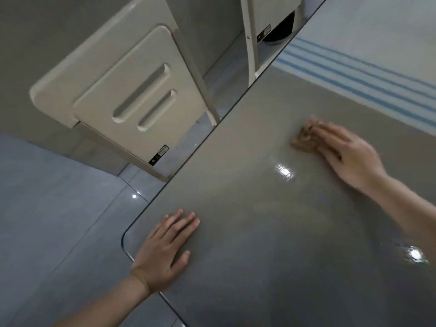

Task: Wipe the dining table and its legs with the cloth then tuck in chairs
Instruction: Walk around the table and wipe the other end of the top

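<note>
The glossy grey dining table point(271, 244) fills the lower right, its rounded corner at the lower left. My left hand point(162, 251) lies flat on the table beside that corner, fingers straight. My right hand point(346, 154) presses a small crumpled tan cloth point(303, 140) onto the tabletop farther in, with straight fingers on top; both are motion-blurred. A cream chair point(122, 90) stands at the table's left edge, its slotted back towards me. A second cream chair point(257, 36) shows at the top.
A white cloth with blue stripes point(368, 74) covers the table's far right part. Grey tiled floor point(47, 208) lies to the left of the table. Light reflections glint on the tabletop.
</note>
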`<state>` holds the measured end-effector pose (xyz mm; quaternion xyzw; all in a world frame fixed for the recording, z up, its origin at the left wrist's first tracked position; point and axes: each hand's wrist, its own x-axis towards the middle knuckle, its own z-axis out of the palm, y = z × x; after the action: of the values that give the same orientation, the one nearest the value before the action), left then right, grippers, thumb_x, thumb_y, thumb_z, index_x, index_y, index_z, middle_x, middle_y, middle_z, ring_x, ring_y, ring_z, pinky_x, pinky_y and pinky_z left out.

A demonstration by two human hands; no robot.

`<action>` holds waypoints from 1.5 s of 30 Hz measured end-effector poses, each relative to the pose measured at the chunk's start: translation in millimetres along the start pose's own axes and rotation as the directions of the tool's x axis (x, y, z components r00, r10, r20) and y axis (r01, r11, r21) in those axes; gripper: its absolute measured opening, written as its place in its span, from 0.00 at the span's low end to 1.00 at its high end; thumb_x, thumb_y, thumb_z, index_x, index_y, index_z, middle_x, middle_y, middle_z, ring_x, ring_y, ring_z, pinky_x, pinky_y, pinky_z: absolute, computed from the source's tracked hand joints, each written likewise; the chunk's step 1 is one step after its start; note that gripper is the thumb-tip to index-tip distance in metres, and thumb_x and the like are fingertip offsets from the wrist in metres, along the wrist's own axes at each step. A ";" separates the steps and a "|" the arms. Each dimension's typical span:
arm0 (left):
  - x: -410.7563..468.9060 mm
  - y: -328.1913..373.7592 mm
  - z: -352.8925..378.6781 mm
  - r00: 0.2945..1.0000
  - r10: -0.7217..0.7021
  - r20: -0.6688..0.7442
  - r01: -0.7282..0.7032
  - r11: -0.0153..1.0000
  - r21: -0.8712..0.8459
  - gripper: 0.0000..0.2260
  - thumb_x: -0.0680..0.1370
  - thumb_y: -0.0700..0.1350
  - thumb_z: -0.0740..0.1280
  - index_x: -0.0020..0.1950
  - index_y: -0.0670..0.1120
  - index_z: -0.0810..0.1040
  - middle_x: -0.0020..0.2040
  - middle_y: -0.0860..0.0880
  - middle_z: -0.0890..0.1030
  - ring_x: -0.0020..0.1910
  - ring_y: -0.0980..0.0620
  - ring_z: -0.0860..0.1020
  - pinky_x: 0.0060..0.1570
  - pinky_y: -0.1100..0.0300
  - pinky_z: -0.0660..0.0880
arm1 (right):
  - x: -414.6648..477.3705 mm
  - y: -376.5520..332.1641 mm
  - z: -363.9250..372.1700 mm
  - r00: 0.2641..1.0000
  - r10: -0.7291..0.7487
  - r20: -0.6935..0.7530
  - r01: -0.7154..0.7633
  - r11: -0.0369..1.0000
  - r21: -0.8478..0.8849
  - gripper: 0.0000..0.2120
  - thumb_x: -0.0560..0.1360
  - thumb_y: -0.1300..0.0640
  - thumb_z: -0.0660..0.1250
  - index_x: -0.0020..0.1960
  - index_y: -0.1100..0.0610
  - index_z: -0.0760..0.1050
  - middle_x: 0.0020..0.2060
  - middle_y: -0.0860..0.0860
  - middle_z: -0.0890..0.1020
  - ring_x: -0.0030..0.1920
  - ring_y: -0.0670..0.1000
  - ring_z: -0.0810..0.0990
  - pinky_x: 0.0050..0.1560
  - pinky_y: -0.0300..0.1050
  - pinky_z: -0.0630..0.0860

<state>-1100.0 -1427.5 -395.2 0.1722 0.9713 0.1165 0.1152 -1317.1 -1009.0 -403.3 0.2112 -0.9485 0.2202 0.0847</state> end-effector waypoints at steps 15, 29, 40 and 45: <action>-0.3 2.5 -7.8 0.998 -0.005 0.065 0.007 1.000 -0.028 0.28 0.75 0.54 0.57 0.76 0.52 0.60 0.75 0.54 0.63 0.75 0.50 0.58 0.73 0.53 0.52 | -209.1 -191.4 12.4 0.880 -0.303 0.365 0.296 0.952 0.077 0.19 0.81 0.52 0.57 0.73 0.47 0.67 0.74 0.44 0.66 0.75 0.48 0.62 0.72 0.46 0.64; -2.1 -2.6 4.2 0.998 0.056 -0.016 -0.055 0.998 0.028 0.28 0.75 0.52 0.56 0.75 0.49 0.62 0.75 0.49 0.65 0.75 0.46 0.60 0.72 0.48 0.56 | -84.4 -157.0 47.2 0.609 0.741 -0.283 -0.763 0.645 0.045 0.22 0.78 0.57 0.60 0.72 0.52 0.69 0.72 0.53 0.69 0.73 0.57 0.64 0.73 0.45 0.59; -4.4 -2.8 3.3 0.998 0.060 -0.006 -0.059 0.997 0.049 0.27 0.76 0.52 0.55 0.75 0.49 0.62 0.75 0.49 0.65 0.75 0.46 0.59 0.73 0.48 0.53 | -271.6 -302.0 42.0 0.929 0.370 0.013 -0.366 0.924 -0.110 0.18 0.78 0.59 0.63 0.67 0.54 0.75 0.69 0.53 0.73 0.70 0.54 0.70 0.68 0.53 0.69; -5.6 -4.5 6.3 0.996 0.085 -0.031 -0.084 0.996 0.014 0.27 0.77 0.51 0.55 0.76 0.49 0.60 0.75 0.49 0.64 0.76 0.46 0.58 0.73 0.47 0.54 | -249.4 -236.1 25.5 0.419 0.858 -0.297 -0.896 0.444 0.019 0.22 0.80 0.53 0.55 0.73 0.56 0.68 0.72 0.56 0.68 0.72 0.60 0.65 0.71 0.53 0.64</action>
<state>-1094.6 -1432.5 -401.3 0.2120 0.9656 0.1179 0.0939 -991.8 -1122.2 -399.0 -0.3535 -0.9109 0.1897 0.0968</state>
